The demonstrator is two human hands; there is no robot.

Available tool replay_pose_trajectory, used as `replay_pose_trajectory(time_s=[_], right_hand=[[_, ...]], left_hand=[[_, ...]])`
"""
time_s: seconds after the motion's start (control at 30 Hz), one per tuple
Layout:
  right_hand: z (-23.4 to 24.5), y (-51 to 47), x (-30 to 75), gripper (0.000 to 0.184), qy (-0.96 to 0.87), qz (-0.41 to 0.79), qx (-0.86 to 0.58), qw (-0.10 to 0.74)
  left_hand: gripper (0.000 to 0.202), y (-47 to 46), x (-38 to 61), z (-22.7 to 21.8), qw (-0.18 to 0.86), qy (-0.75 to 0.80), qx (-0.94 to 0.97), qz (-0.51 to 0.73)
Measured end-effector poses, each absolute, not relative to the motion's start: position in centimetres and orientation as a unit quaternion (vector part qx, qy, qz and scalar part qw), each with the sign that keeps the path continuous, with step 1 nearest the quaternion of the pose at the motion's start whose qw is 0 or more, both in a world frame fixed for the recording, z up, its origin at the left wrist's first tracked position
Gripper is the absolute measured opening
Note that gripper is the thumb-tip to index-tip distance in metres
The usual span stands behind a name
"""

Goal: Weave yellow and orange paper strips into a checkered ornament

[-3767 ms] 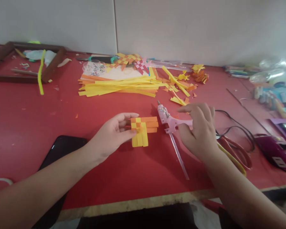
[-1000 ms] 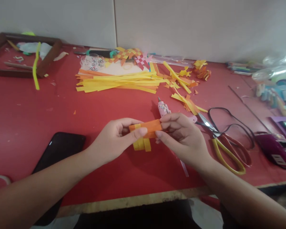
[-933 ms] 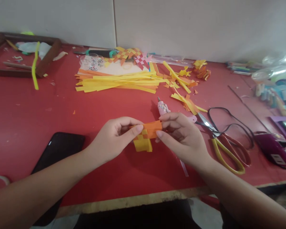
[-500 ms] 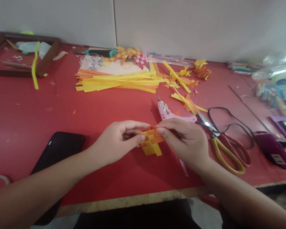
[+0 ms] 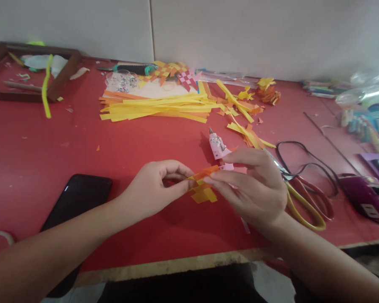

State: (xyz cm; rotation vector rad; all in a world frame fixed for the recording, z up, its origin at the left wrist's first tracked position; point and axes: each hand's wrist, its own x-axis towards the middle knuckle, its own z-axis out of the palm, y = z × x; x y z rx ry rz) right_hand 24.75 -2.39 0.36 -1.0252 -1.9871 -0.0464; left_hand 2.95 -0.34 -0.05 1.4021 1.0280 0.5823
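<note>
A small woven piece of orange and yellow paper strips point(image 5: 205, 195) is held a little above the red table. My left hand point(image 5: 159, 183) pinches its left edge between thumb and fingers. My right hand point(image 5: 255, 185) has the thumb and another finger on the right edge, while the index finger is lifted away. Just behind the right hand lies a pink glue gun point(image 5: 217, 145), its handle partly covered by the fingers. Scissors with red and yellow handles point(image 5: 306, 206) rest right of that hand, their blades partly hidden.
Yellow and orange paper strips point(image 5: 158, 108) lie along the back, with finished woven paper pieces point(image 5: 167, 72) behind. A black phone point(image 5: 82, 193) sits beneath my left forearm. At back left is a brown frame point(image 5: 66, 75); a purple object point(image 5: 360, 195) is at right.
My right hand's index finger has lifted off the paper, and the hand has opened slightly and shifted right. The woven piece has tilted. My left hand keeps its pinch.
</note>
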Motion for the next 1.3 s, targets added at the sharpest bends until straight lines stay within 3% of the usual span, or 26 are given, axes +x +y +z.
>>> replay_pose_trajectory(time_s=[0.3,0.53,0.8,0.93,1.03,1.1,1.3], right_hand=[[0.7,-3.0,24.9,0.022,-0.856,-0.072,-0.342,0.382],[0.9,-3.0,24.9,0.01,-0.862,-0.114,-0.354,0.344],[0.1,-2.8,24.7,0.02,-0.861,-0.113,-0.34,0.361],[0.7,-2.6,25.0,0.004,-0.886,-0.086,-0.306,0.337],[1.4,-1.8,26.0,0.006,-0.876,-0.044,-0.318,0.361],[1.6,-1.0,27.2,0.018,-0.844,-0.043,-0.397,0.359],[-0.1,1.0,31.9,0.037,-0.807,0.003,-0.576,0.133]], left_hand=[[0.007,-0.2,2.8,0.4,0.474,0.445,0.688,0.321],[0.008,-0.6,2.9,0.2,0.601,0.433,0.601,0.301],[0.012,-0.5,3.2,0.3,0.701,0.394,0.503,0.316],[0.024,-0.4,3.0,0.0,0.706,0.4,0.498,0.306],[0.024,-0.3,2.9,-0.2,0.7,0.415,0.489,0.312],[0.024,-0.2,2.9,-0.2,0.694,0.427,0.48,0.324],[0.012,0.1,2.9,-0.3,0.669,0.43,0.494,0.351]])
